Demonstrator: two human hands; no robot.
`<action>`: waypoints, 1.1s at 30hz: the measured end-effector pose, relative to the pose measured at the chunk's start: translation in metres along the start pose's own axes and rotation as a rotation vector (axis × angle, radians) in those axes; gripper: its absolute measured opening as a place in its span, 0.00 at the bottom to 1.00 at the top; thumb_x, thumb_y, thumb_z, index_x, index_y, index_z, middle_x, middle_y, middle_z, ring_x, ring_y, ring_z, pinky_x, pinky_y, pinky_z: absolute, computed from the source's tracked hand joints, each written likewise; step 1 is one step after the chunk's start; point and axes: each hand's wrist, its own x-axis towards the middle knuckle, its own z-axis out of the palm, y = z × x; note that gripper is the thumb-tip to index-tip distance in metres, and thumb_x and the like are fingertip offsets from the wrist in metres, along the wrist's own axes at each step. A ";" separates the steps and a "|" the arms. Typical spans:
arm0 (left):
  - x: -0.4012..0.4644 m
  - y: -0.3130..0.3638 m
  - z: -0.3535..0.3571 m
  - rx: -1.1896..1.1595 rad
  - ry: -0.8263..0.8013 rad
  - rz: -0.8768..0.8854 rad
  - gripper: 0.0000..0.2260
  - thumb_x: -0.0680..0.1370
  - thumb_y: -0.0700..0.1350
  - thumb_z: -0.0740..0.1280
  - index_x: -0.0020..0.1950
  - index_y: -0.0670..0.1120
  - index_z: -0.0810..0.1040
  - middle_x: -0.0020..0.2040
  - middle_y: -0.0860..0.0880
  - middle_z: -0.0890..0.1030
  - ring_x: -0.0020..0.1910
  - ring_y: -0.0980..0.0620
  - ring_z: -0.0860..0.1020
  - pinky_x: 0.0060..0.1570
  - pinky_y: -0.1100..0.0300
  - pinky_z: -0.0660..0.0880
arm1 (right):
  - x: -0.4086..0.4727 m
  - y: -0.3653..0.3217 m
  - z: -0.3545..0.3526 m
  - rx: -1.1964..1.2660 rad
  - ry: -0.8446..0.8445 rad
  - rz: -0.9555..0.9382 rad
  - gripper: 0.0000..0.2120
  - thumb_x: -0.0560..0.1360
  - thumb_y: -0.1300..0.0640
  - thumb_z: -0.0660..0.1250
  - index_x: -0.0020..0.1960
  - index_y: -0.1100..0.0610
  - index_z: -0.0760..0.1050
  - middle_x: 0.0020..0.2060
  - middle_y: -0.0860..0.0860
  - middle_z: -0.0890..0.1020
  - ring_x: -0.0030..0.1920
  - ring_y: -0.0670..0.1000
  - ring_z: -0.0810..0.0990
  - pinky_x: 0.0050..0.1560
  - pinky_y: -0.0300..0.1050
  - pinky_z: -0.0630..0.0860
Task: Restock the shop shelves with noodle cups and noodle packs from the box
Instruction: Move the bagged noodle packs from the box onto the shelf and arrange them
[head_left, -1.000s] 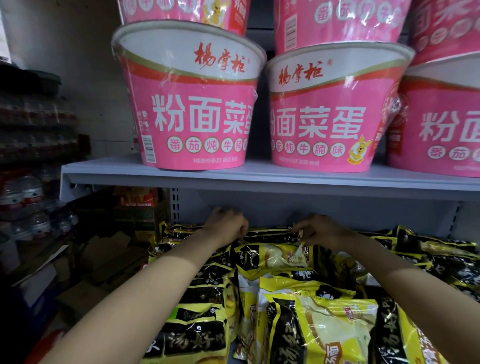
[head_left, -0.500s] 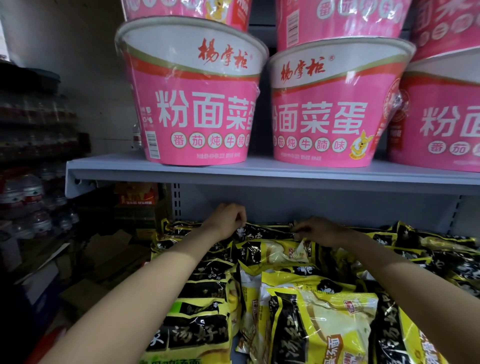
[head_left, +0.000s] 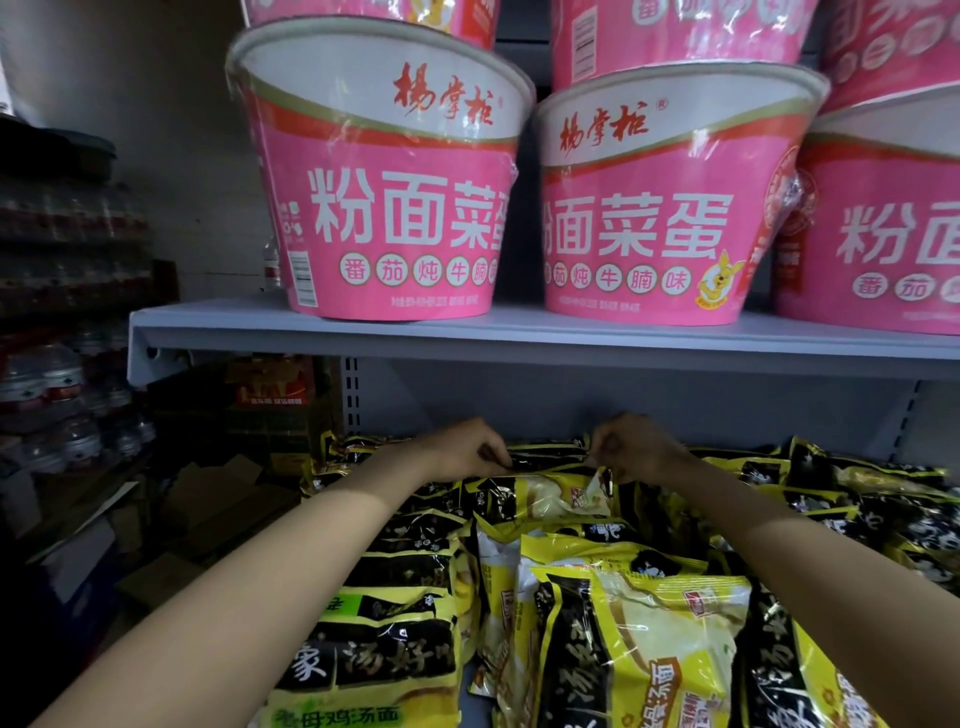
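Hands at the rear of the lower shelf. Left hand (head_left: 462, 451) and right hand (head_left: 636, 448) both have fingers curled and pinching the top edge of a yellow-and-black noodle pack (head_left: 540, 496) in the back row — one corner each, as far as the dim view allows.

Judged step: seating this pack upright against the row behind it. To do it well, keep both pinches on the crimped seal, not on the body, so the noodle block inside is not crushed; pull the edge level, then let go of both corners together so it does not slump forward.

Packs: glossy crinkled film, flat pillow shape, slippery, overlapping one another in rows across the shelf — they will slide if nudged.

Pink noodle cups (head_left: 387, 187) on the grey metal shelf (head_left: 519, 338) above: tapered tubs in tight shrink film, stacked two high, rigid.
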 end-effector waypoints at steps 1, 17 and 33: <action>0.001 -0.001 0.001 -0.009 0.004 -0.021 0.11 0.77 0.39 0.66 0.58 0.39 0.79 0.55 0.41 0.81 0.50 0.51 0.78 0.52 0.61 0.72 | 0.000 -0.003 0.001 0.072 0.027 0.018 0.11 0.72 0.64 0.70 0.33 0.56 0.75 0.35 0.54 0.79 0.37 0.49 0.77 0.35 0.43 0.79; -0.001 -0.006 -0.006 -0.049 0.156 -0.084 0.09 0.74 0.38 0.70 0.53 0.39 0.81 0.51 0.42 0.83 0.47 0.54 0.78 0.37 0.74 0.68 | -0.011 -0.009 0.001 -0.031 0.040 0.006 0.06 0.75 0.62 0.65 0.40 0.58 0.74 0.43 0.58 0.79 0.46 0.55 0.79 0.45 0.52 0.80; -0.025 0.008 -0.008 0.129 0.046 -0.061 0.14 0.72 0.45 0.73 0.56 0.42 0.80 0.50 0.48 0.76 0.54 0.50 0.75 0.44 0.65 0.64 | -0.023 -0.009 -0.018 0.013 0.088 -0.042 0.15 0.75 0.71 0.56 0.31 0.62 0.71 0.30 0.57 0.73 0.26 0.46 0.72 0.21 0.28 0.65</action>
